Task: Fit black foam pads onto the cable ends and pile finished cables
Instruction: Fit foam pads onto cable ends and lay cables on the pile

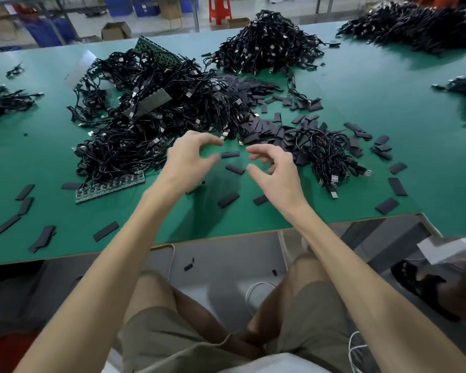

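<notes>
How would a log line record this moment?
left hand: empty | right hand: empty | foam pad: on table between them

Single head-worn view, looking forward and down over the table (382,84), close; edges seemingly warped.

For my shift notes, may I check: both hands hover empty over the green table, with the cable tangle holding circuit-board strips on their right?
Not quite: the head view shows that cable tangle on their left. The left hand and right hand do hover empty over the green table.
</notes>
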